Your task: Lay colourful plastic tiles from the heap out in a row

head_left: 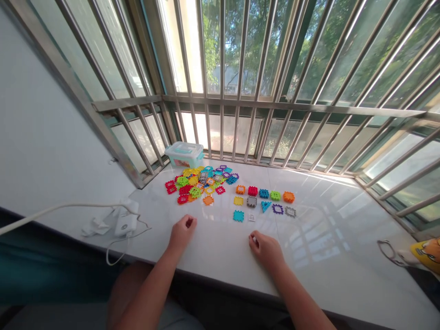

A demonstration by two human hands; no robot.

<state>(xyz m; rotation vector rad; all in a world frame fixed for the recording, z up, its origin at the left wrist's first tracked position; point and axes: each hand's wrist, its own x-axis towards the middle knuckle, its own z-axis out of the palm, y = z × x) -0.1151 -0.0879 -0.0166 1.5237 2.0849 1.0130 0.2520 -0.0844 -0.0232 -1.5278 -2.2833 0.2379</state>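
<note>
My left hand (183,232) rests on the white sill, fingers curled in a loose fist, and nothing shows in it. Just beyond it lies a heap of colourful notched plastic tiles (195,191), with an orange tile (208,200) at its near edge. My right hand (264,247) is also curled on the sill, with nothing visible in its fingers. Nearest to it is a small white square tile (252,217), beside a light-blue tile (238,216). Behind these, rows hold a yellow tile (238,200), a blue triangle (266,206) and several stacks, including a red stack (252,190).
A clear-lidded teal box (185,154) stands at the back left corner. A white power strip (125,221) with a cable and crumpled paper (97,226) lie at left. Metal bars (254,105) enclose the window side. A yellow object (426,254) with a ring is at far right.
</note>
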